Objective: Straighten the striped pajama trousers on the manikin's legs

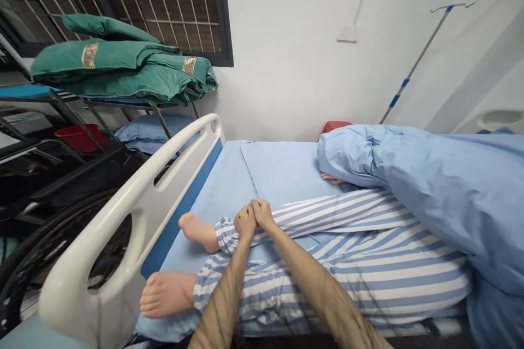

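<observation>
A manikin with smooth plastic-looking feet lies on the bed in blue-and-white striped trousers (393, 278). My left hand (245, 222) and my right hand (262, 214) are side by side on the lower part of its far trouser leg (311, 214). Both are closed, with fingers curled over the far side of the leg; the fingertips are hidden. The far foot (200, 232) points up and left of my left hand. Closer to me rests the near foot (167, 294), toward the footboard. A blue quilt (417, 169) covers the upper body, and part of a manikin hand (333, 179) shows below its edge.
A cream footboard (135, 202) borders the bed sheet (282, 169) on the left. Beyond it are a wheelchair wheel (24, 262), green folded quilts (123, 65) and a red basin (82, 137). An IV pole (421, 57) leans at the right by the wall.
</observation>
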